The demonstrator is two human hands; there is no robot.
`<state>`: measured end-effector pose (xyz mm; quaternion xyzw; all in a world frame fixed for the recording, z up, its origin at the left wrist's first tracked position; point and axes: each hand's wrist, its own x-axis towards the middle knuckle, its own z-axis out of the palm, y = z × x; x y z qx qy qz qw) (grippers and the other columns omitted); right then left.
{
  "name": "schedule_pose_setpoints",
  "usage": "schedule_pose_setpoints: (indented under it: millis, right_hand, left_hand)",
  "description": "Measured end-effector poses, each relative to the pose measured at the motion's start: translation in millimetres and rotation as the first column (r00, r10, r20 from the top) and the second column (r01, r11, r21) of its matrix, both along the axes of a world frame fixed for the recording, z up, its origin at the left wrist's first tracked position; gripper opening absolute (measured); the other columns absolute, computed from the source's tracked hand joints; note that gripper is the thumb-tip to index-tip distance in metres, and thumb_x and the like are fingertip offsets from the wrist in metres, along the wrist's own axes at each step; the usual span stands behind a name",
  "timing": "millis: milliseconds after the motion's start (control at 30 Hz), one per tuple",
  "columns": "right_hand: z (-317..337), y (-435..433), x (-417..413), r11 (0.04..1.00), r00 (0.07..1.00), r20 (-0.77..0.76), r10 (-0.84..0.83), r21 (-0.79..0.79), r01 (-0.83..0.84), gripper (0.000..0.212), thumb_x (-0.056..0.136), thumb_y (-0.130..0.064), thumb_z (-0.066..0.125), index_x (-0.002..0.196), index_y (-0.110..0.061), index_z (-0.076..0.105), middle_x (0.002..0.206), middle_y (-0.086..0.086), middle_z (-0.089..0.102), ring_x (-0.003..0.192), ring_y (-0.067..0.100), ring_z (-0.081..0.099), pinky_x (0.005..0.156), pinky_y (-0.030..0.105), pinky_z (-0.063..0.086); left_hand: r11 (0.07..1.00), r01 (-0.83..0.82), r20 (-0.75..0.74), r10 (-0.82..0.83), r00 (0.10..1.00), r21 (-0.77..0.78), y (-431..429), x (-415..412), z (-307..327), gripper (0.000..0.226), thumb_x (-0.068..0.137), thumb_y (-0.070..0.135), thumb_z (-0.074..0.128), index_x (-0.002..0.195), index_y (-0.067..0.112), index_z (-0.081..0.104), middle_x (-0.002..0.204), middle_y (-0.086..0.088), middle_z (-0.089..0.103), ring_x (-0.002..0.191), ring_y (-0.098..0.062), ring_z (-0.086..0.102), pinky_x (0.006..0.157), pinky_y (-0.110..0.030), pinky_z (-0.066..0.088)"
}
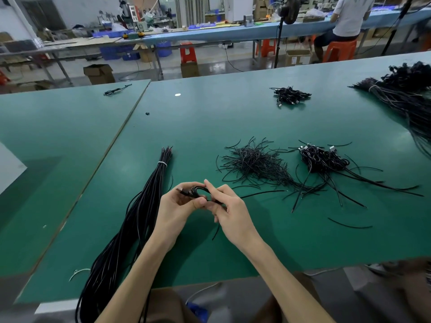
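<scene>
On the far left of the green table (70,141), a single loose cable (117,89) is lying near the back edge. Nearer the person, a long bundle of black cables (140,220) is stretching from the front edge up toward the middle, with a white tie (162,163) binding it near its top end.

Just right of that bundle, the left hand (179,206) is hovering above the table, its fingers curling round a small coiled cable (198,191) and its thumb pressing on the coil's lower side. The coil is sitting between the two hands, off the table surface. The right hand (229,210) is meeting it from the other side, forefinger and thumb pinching the coil. A thin black end is hanging down below the hands.

Further right, a heap of short black wires (254,164) is lying spread out, and just beside it a pile of coiled cables with plugs (323,158) is trailing long tails toward the front. Behind these, well apart, a smaller pile of cables (290,94) is sitting, and a big dark bundle (403,94) is filling the far right corner.
</scene>
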<state>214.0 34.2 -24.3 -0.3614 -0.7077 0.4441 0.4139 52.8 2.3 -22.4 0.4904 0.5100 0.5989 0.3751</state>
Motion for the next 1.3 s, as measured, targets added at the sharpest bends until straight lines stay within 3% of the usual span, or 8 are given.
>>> schedule_pose_setpoints:
  millis: [200,333,767,900,1000,1133,1200,1300]
  right_hand:
    - [-2,2,0,0.999,0.999,0.04,0.024,0.02,-0.025,0.051,0.102,-0.001,0.058,0.15,-0.015,0.05,0.097,-0.003,0.051,0.075,-0.004,0.049,0.078,0.012,0.042]
    - [-3,1,-3,0.999,0.998,0.064,0.029,0.039,-0.032,0.049,0.102,-0.003,0.057,0.15,-0.012,0.05,0.102,0.002,0.053,0.087,-0.003,0.052,0.086,0.01,0.042]
    - [-7,-5,-6,0.979,0.968,0.248,-0.051,0.202,0.0,0.052,0.107,-0.01,0.05,0.157,-0.011,0.037,0.108,0.001,0.042,0.094,0.006,0.047,0.094,0.021,0.045]
    - [-5,-7,-7,0.977,0.947,0.32,-0.028,0.208,-0.042,0.053,0.108,-0.014,0.049,0.159,-0.011,0.034,0.111,0.002,0.041,0.1,0.017,0.05,0.097,0.029,0.046]
    - [-2,-9,-6,0.968,0.907,0.419,-0.044,0.242,-0.064,0.052,0.109,-0.022,0.048,0.158,-0.011,0.035,0.111,0.004,0.039,0.097,0.023,0.051,0.09,0.035,0.049]
    - [7,-5,3,0.918,0.816,0.559,-0.148,0.386,-0.097,0.028,0.11,-0.026,0.045,0.131,-0.01,0.054,0.105,0.003,0.038,0.082,0.018,0.043,0.066,0.035,0.047]
    - [10,-2,8,0.88,0.754,0.626,-0.201,0.453,-0.142,0.025,0.11,-0.027,0.043,0.124,-0.009,0.054,0.104,0.004,0.04,0.083,0.021,0.044,0.06,0.033,0.041]
    - [6,-1,21,0.845,0.668,0.702,-0.246,0.493,-0.206,0.024,0.112,-0.029,0.037,0.123,-0.012,0.049,0.107,0.005,0.044,0.089,0.025,0.053,0.058,0.037,0.044]
  left_hand:
    - [0.998,0.047,0.005,-0.047,0.999,0.049,0,3,2,0.026,0.082,-0.002,0.076,0.102,0.013,0.073,0.097,-0.009,0.074,0.091,-0.019,0.07,0.082,-0.024,0.056]
    - [0.999,0.007,-0.051,-0.006,0.999,0.032,1,1,-3,0.02,0.086,-0.012,0.072,0.099,0.002,0.068,0.093,-0.01,0.073,0.092,-0.025,0.069,0.084,-0.027,0.056]
    - [0.997,-0.051,-0.17,0.061,0.984,0.064,-1,2,-2,0.022,0.086,-0.005,0.076,0.099,0.013,0.074,0.093,-0.005,0.076,0.087,-0.017,0.074,0.079,-0.02,0.056]
    - [0.991,-0.125,-0.18,0.131,0.975,0.045,-1,5,0,0.02,0.087,-0.005,0.075,0.092,0.015,0.075,0.088,-0.003,0.076,0.084,-0.016,0.073,0.076,-0.018,0.055]
    - [0.989,-0.141,-0.179,0.146,0.973,0.038,-2,5,0,0.017,0.088,-0.002,0.075,0.09,0.015,0.074,0.086,-0.003,0.076,0.084,-0.018,0.073,0.076,-0.021,0.056]
    - [0.991,-0.128,-0.194,0.13,0.972,0.026,-2,9,2,0.017,0.088,-0.004,0.075,0.09,0.013,0.074,0.085,-0.003,0.076,0.082,-0.018,0.073,0.077,-0.021,0.056]
    - [0.993,-0.112,-0.219,0.115,0.969,0.024,-1,11,2,0.016,0.088,-0.003,0.075,0.089,0.012,0.073,0.081,-0.003,0.075,0.076,-0.017,0.072,0.075,-0.021,0.055]
    - [0.999,-0.053,-0.267,0.053,0.962,0.006,0,18,6,0.015,0.088,-0.003,0.076,0.088,0.011,0.071,0.076,-0.004,0.073,0.066,-0.016,0.068,0.069,-0.022,0.053]
